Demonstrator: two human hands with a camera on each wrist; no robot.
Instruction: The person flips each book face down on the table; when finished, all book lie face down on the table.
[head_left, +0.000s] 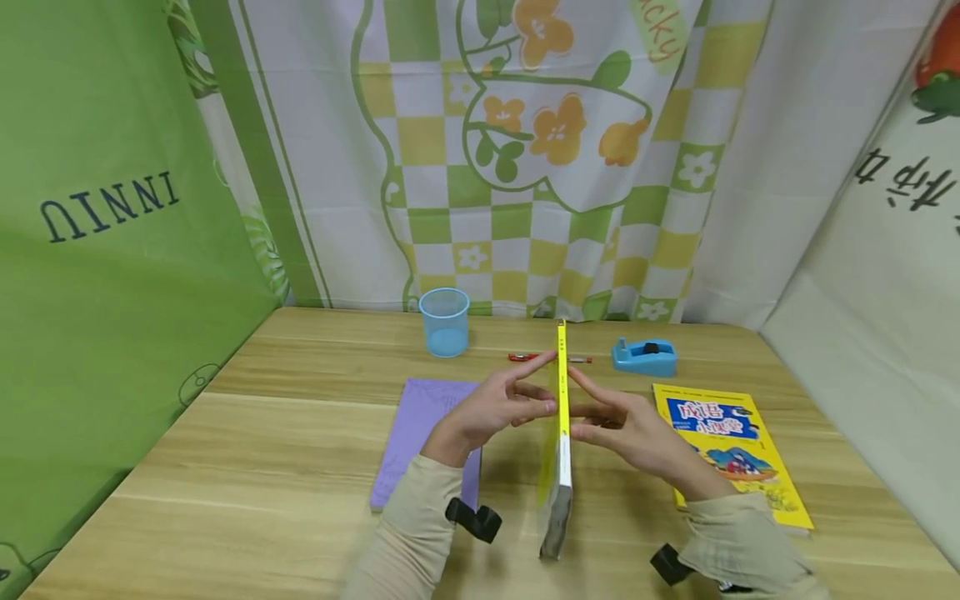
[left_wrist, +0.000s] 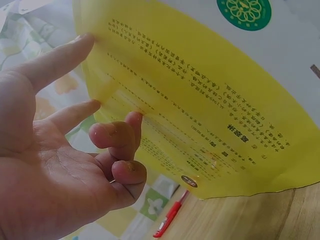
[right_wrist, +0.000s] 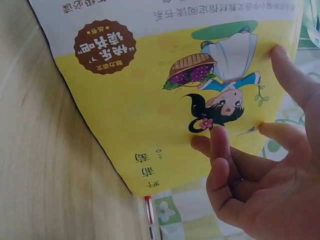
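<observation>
Nearest, a thin paperback book with a smooth yellow-and-white cover (head_left: 564, 400) is standing edge-on above the tan wood-grain table (head_left: 255, 450), its spine facing the head camera; whether its lower edge is bearing on the table cannot be told. The bare left hand (head_left: 497, 410) is pressing extended fingertips against the text-printed cover; the bare right hand (head_left: 637, 429) is pressing likewise against the illustrated cover. Neither is curling round the book; it is being held between them.

Handling, as judged: the book is probably light, its covers flexible rather than stiff. The smooth surface is likely offering limited friction, so uneven pressure could be tilting it or letting leaves fan. Opposed contact on both covers, close to the spine, is appearing the soundest hold; corners are the parts most liable to crease.

Beyond, a flat purple book (head_left: 405, 442) is lying at the left and a yellow picture-covered book (head_left: 720, 433) at the right. Farther back are lying a slim red pen (head_left: 522, 357), partly hidden, and a blue plastic tape dispenser (head_left: 645, 358); a translucent blue cup (head_left: 446, 325) is standing to their left.
</observation>
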